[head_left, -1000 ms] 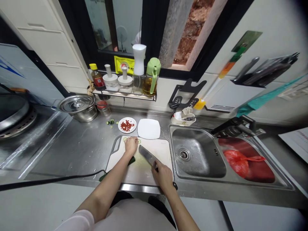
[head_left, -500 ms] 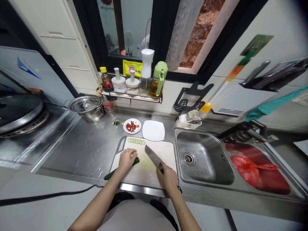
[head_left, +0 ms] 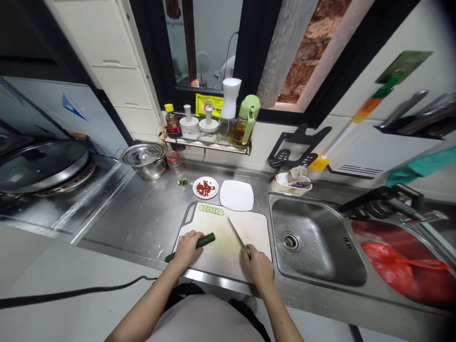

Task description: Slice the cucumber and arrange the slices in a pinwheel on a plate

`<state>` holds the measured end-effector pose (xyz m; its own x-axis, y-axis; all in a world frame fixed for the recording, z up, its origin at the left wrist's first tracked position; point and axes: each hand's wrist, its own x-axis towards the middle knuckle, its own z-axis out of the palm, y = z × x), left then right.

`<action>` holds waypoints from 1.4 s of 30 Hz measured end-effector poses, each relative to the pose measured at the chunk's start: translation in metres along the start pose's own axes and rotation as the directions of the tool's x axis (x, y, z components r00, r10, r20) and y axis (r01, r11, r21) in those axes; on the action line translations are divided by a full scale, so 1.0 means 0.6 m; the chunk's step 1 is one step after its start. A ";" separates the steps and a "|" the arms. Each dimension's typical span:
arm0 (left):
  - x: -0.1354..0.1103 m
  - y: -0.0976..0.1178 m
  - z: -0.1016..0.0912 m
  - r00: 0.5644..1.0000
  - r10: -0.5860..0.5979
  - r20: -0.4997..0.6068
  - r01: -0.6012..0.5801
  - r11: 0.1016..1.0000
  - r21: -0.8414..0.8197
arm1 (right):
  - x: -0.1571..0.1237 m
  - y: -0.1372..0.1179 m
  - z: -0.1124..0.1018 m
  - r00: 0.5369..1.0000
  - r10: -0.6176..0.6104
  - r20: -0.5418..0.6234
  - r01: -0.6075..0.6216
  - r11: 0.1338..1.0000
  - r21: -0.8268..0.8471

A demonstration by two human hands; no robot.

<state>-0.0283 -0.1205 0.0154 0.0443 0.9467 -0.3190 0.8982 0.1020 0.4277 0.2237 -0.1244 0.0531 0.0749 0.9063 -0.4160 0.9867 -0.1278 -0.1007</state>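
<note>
My left hand (head_left: 190,248) is closed over a dark green cucumber (head_left: 205,240) lying slantwise on the white cutting board (head_left: 228,268). The cucumber's far end shows past my fingers, and its near end pokes out at the board's left edge. In my right hand (head_left: 259,267) is a kitchen knife (head_left: 239,236), its blade pointing away and to the left, apart from the cucumber. A row of pale cucumber slices (head_left: 211,210) lies along the board's far edge. Behind the board are a white plate of chopped red pieces (head_left: 205,188) and a bare white square plate (head_left: 236,195).
Cucumber scraps (head_left: 183,182) lie near a lidded steel pot (head_left: 145,161) and a red-lidded jar (head_left: 174,162). A shelf (head_left: 213,143) holds seasoning containers above the counter. To the right is a steel sink (head_left: 317,242) with a red plastic bag (head_left: 388,268) in its second basin.
My left hand has shifted back along the cucumber, so more of its far end shows. The knife has turned more edge-on in my right hand. The whole view has swung slightly left.
</note>
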 end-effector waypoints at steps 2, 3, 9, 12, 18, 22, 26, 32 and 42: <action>0.001 -0.004 0.005 1.000 0.018 -0.011 -0.018 1.000 -0.021 | 0.002 0.001 -0.002 1.000 0.002 0.009 -0.002 1.000 0.003; 0.002 -0.006 0.007 0.999 0.028 -0.018 -0.029 0.999 -0.035 | 0.003 0.002 -0.002 1.000 0.002 0.012 -0.002 1.000 0.006; 0.022 -0.028 -0.011 0.990 -0.016 -0.140 0.000 0.993 -0.116 | 0.008 0.004 0.004 1.000 -0.012 0.029 0.011 1.000 0.011; 0.052 -0.052 -0.045 0.958 -0.144 -0.250 0.112 0.984 -0.136 | 0.008 0.002 0.007 1.000 -0.011 0.030 0.010 1.000 0.020; 0.125 -0.105 -0.099 0.856 -0.384 -0.347 0.360 0.923 -0.135 | 0.011 0.002 0.004 1.000 -0.013 0.029 0.012 1.000 0.009; 0.151 -0.120 -0.103 0.831 -0.433 -0.349 0.417 0.900 -0.123 | 0.017 0.007 0.003 1.000 0.009 0.021 -0.009 1.000 -0.004; 0.166 -0.120 -0.092 0.827 -0.449 -0.339 0.440 0.892 -0.107 | 0.022 0.006 0.005 1.000 0.019 0.017 -0.019 1.000 -0.005; 0.173 -0.117 -0.083 0.840 -0.433 -0.328 0.424 0.900 -0.103 | 0.020 0.002 -0.001 0.999 0.002 0.036 -0.001 1.000 -0.017; 0.159 -0.118 -0.089 0.846 -0.420 -0.329 0.409 0.907 -0.106 | 0.022 0.001 -0.004 0.998 0.010 0.054 -0.011 1.000 0.016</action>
<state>-0.1112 -0.0214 -0.0003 -0.4833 0.8585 -0.1715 0.7860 0.5118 0.3468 0.2258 -0.1114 0.0499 0.0771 0.8817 -0.4655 0.9833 -0.1443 -0.1105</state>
